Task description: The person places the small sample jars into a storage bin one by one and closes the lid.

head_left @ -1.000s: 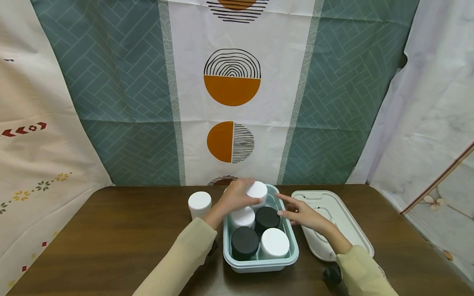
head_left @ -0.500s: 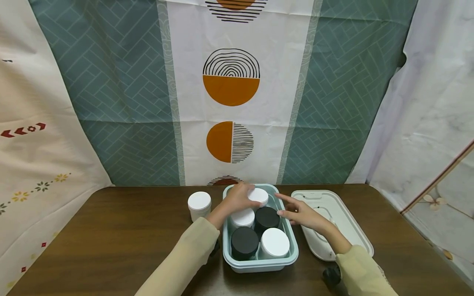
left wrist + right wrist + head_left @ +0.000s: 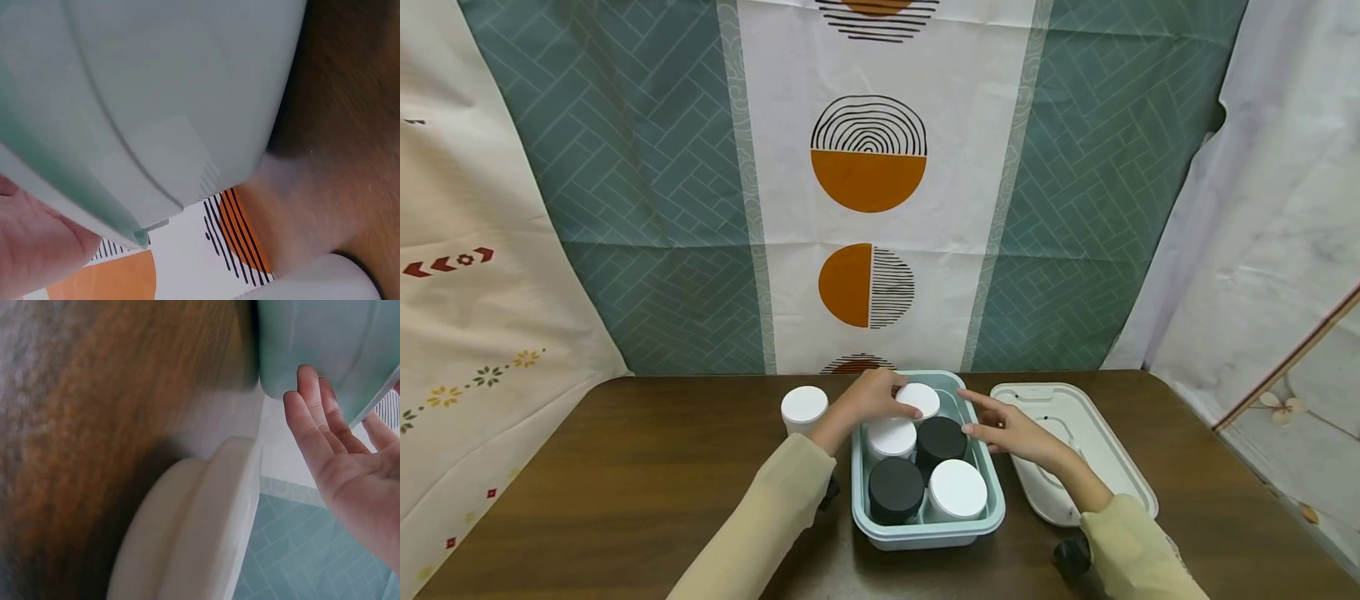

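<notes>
A pale blue-green plastic bin [image 3: 934, 537] stands on the table, holding several jars with white or black lids. Thumb and fingers of my left hand [image 3: 867, 402] grip a white-lidded jar [image 3: 921, 397] at the bin's far end. Nearer lie another white-lidded jar [image 3: 891, 437], two black-lidded jars, one of them the black-lidded jar [image 3: 896, 490] at the front left, and a white-lidded jar [image 3: 957, 489] at the front right. My right hand [image 3: 1018, 433] lies along the bin's right rim with fingers extended; in the right wrist view its fingers [image 3: 306, 422] overlap the outer wall.
One white-lidded jar [image 3: 804, 407] stands outside the bin, just left of it. To the right, a flat off-white lid [image 3: 1093, 442] lies on the brown wooden table [image 3: 647, 483]. A patterned cloth [image 3: 880, 183] hangs behind the table's far edge.
My left hand has lowered the white-lidded jar into the bin's far end and shifted it slightly left. My right hand has stayed at the right rim.
</notes>
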The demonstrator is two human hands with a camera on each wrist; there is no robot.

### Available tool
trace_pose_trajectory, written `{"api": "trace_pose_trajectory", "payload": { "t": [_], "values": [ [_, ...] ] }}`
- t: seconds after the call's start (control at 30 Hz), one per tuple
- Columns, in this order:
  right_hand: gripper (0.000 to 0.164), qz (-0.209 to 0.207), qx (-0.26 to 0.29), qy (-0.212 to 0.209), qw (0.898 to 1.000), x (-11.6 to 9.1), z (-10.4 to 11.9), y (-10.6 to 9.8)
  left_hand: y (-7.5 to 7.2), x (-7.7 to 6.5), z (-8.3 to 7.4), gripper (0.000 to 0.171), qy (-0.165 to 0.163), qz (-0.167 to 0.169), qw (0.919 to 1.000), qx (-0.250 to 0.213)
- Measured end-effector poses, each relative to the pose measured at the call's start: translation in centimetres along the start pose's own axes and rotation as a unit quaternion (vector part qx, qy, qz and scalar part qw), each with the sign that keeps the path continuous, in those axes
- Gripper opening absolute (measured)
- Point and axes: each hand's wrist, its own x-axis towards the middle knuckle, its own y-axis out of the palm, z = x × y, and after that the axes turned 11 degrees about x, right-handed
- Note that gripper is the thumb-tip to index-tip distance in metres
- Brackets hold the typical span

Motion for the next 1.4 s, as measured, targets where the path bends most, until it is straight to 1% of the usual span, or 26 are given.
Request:
{"api": "trace_pose_trajectory", "payload": {
  "t": [0.07, 0.13, 0.23, 0.33, 0.4, 0.53, 0.57, 0.67, 0.73, 0.77, 0.87, 0.93, 1.03, 1.13, 1.27, 1.4],
  "values": [
    [0.063, 0.002, 0.001, -0.002, 1.000, 0.1, 0.0, -0.1, 0.0, 0.1, 0.0, 0.026, -0.006, 0.003, 1.0000, -0.001],
    [0.063, 0.002, 0.002, -0.004, 1.000, 0.1, -0.1, -0.1, 0.1, 0.2, 0.0, 0.028, -0.005, 0.004, 1.0000, -0.001],
    [0.063, 0.004, 0.002, -0.007, 1.000, 0.2, -0.1, -0.1, 0.3, 0.5, -0.2, 0.032, 0.008, -0.002, 1.0000, 0.004],
    [0.063, 0.005, 0.001, -0.007, 1.000, 0.2, -0.1, -0.1, 0.6, 0.7, -0.6, 0.030, 0.024, -0.010, 0.9997, -0.003],
    [0.063, 0.005, 0.001, -0.008, 1.000, 0.1, -0.1, -0.1, 0.7, 0.7, -0.7, 0.028, 0.028, -0.013, 0.9995, -0.007],
    [0.062, 0.004, 0.000, -0.010, 1.000, 0.0, 0.0, 0.0, 0.8, 0.4, -0.6, 0.024, 0.038, -0.007, 0.9990, -0.020],
    [0.062, 0.005, 0.000, -0.009, 1.000, 0.0, 0.1, 0.1, 0.7, 0.1, -0.6, 0.027, 0.035, -0.004, 0.9991, -0.025],
    [0.062, 0.004, -0.003, -0.008, 1.000, 0.1, 0.2, 0.2, 0.0, -0.9, -0.2, 0.043, 0.022, -0.001, 0.9990, -0.038],
    [0.063, 0.003, -0.006, -0.008, 1.000, 0.1, 0.2, 0.2, -0.8, -1.7, 0.1, 0.052, 0.012, -0.011, 0.9990, -0.043],
    [0.063, 0.002, -0.007, -0.008, 1.000, 0.1, 0.2, 0.2, -1.2, -2.1, 0.3, 0.053, 0.007, -0.017, 0.9987, -0.047],
    [0.063, 0.000, -0.008, -0.012, 1.000, 0.1, 0.2, 0.1, -2.4, -3.2, 1.4, 0.053, 0.010, -0.044, 0.9973, -0.058],
    [0.063, 0.001, -0.006, -0.014, 1.000, 0.0, 0.3, 0.1, -3.1, -4.1, 2.2, 0.053, 0.005, -0.059, 0.9951, -0.080],
    [0.063, 0.002, -0.005, -0.016, 1.000, -0.1, 0.2, 0.0, -3.9, -5.5, 3.6, 0.054, -0.006, -0.072, 0.9917, -0.107],
    [0.063, 0.002, -0.003, -0.014, 1.000, -0.1, 0.2, 0.0, -4.4, -6.7, 4.9, 0.055, -0.025, -0.085, 0.9890, -0.118],
    [0.063, 0.003, -0.002, -0.012, 1.000, -0.1, 0.2, -0.1, -4.5, -7.9, 6.6, 0.058, -0.033, -0.104, 0.9867, -0.120],
    [0.063, 0.005, -0.001, -0.010, 1.000, -0.1, 0.2, -0.1, -4.4, -8.8, 7.8, 0.060, -0.046, -0.116, 0.9855, -0.115]
  ]
}}
